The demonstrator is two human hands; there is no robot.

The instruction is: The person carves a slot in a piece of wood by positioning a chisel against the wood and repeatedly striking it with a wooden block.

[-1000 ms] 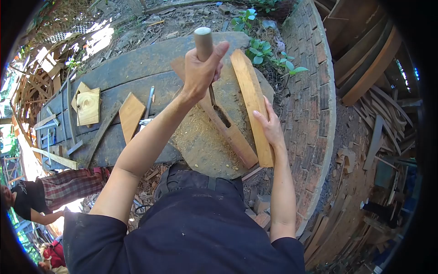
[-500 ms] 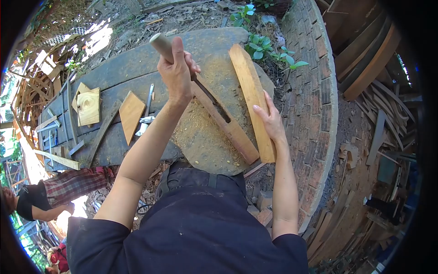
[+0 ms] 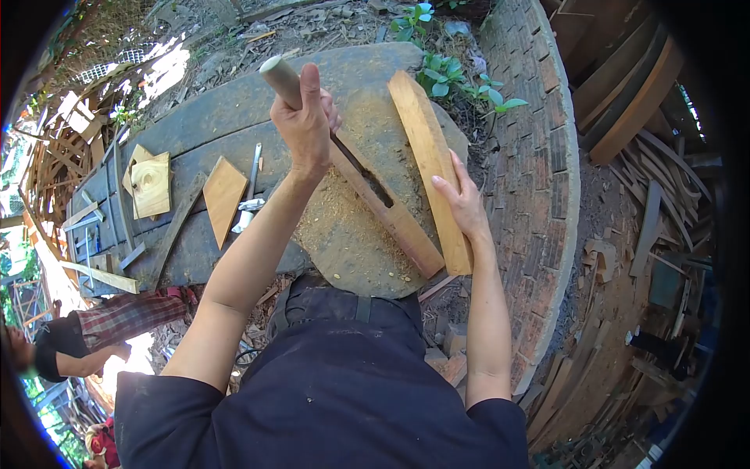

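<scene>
The left hand (image 3: pixel 305 121) is closed in a fist around a round wooden handle (image 3: pixel 282 81), its thumb pointing up and the pale, rounded end of the handle sticking out beyond the fist. Just below this hand, a slotted wooden bar (image 3: pixel 410 238) slants across the sawdust-covered table (image 3: pixel 332 234) toward the person's waist, its long dark slot starting beside the fingers; the hand hides part of the far end. The right hand (image 3: pixel 464 205) is partly open against a curved board (image 3: pixel 426 144), with the thumb on its upper face and the fingers along the outer edge. The board lies to the right of the bar, its near end close to the bar's near end and its far end angled away. Left of the left arm are a kite-shaped board (image 3: pixel 223 197), a metal tool (image 3: pixel 255 168) and a squarish wood piece (image 3: pixel 151 186). Small marks on the bar are too small to read.
</scene>
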